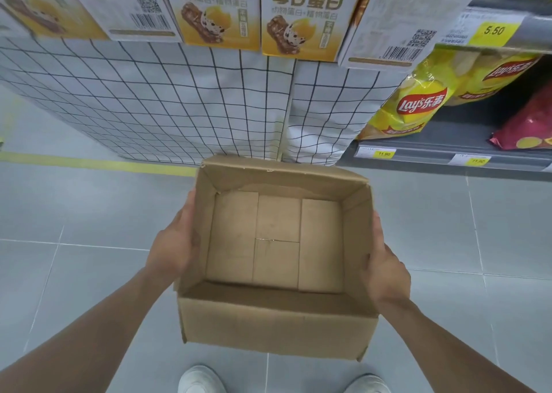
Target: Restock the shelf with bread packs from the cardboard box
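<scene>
At 6 o'clock, nearest the camera, the toes of two white shoes (200, 380) are peeking in over the grey tiled floor (89, 273). Two bare forearms are reaching in from 7 and 5 o'clock toward the middle of the view.

There the cardboard box (277, 327) is being carried above the floor, just ahead of the shoes. Its top is lying open and its folded bottom flaps are showing bare. The left hand (176, 243) is pressing flat against the outside of the box's 9 o'clock wall, its fingers lying together and pointing toward 12. The right hand (385, 261) is pressing the 3 o'clock wall in the same way, fingers together and stretched along the cardboard. I cannot tell whether any fingertips are hooking under the box.

Beyond the box, a yellow line (104, 163) is running across the floor at 9 o'clock. Behind it, a white cloth with a black grid (179, 94) is hanging down the front of a stand from 10 to 1 o'clock. On top of that stand, at 12 o'clock, white and yellow snack cartons (301, 22) are sitting side by side.

At 2 to 3 o'clock, a grey shelf (448, 151) is holding yellow Lay's bags (412, 106) and a red-purple bag (528, 124) just beside them. Yellow price tags (493, 30) are sitting on the shelf edges.
</scene>
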{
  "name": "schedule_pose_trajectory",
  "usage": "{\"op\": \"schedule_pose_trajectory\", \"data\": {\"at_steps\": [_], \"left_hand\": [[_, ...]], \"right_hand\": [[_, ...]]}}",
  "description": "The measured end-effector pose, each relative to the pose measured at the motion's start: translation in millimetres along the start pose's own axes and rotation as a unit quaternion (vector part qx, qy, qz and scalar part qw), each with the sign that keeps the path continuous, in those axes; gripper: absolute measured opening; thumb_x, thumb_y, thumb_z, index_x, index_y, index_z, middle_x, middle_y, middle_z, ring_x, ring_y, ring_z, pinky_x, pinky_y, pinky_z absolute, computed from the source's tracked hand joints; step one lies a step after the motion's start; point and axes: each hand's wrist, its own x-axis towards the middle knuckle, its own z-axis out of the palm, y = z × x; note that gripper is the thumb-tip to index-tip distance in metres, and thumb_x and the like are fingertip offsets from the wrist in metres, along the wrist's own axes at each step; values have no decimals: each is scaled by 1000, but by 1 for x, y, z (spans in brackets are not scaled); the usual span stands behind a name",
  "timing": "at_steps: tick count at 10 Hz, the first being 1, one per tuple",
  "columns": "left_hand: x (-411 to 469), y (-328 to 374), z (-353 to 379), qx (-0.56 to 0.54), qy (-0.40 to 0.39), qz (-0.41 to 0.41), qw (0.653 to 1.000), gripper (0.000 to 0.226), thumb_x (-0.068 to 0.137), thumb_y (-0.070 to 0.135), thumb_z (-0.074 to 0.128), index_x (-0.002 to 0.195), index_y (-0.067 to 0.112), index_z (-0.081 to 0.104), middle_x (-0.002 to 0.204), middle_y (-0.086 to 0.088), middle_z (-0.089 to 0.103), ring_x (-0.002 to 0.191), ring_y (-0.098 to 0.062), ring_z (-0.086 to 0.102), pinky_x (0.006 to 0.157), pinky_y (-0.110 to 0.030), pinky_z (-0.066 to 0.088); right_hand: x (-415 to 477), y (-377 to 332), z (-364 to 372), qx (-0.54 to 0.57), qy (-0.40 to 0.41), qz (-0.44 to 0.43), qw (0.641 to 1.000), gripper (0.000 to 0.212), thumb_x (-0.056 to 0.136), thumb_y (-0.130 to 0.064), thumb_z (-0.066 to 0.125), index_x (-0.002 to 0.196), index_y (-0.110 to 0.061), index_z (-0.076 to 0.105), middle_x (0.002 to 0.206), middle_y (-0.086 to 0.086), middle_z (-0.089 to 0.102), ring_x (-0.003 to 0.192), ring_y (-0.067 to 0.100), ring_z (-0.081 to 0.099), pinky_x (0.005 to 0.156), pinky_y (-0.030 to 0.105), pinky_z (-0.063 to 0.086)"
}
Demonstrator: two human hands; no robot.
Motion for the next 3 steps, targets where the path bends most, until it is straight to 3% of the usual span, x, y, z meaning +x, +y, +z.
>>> {"op": "schedule_pose_trajectory", "data": {"at_steps": [1,2,3], "left_hand": [[-1,2,-8,52,-35,-21,998,102,88,10,54,159,40,-14,167,6,22,80,-43,68,68,-36,47],[-5,18,-33,79,-58,-47,994,95,91,20,51,158,40,-13,169,14,6,96,-37,69,76,-39,51],[-13,41,-65,109,-68,-67,989,89,94,29,51,160,35,-9,169,14,0,123,-30,58,86,-41,49]], "right_hand": [[-5,0,-9,-17,-10,-5,1000,103,86,-11,49,151,-46,-23,85,-2,54,57,19,51,53,32,47],[-7,-7,-29,-11,-44,-24,999,99,88,-18,51,155,-39,-18,131,-1,47,82,23,59,55,29,41],[-15,-21,-61,-23,-90,-40,995,91,90,-23,52,157,-34,-9,161,-4,14,132,26,40,82,39,50]]}}
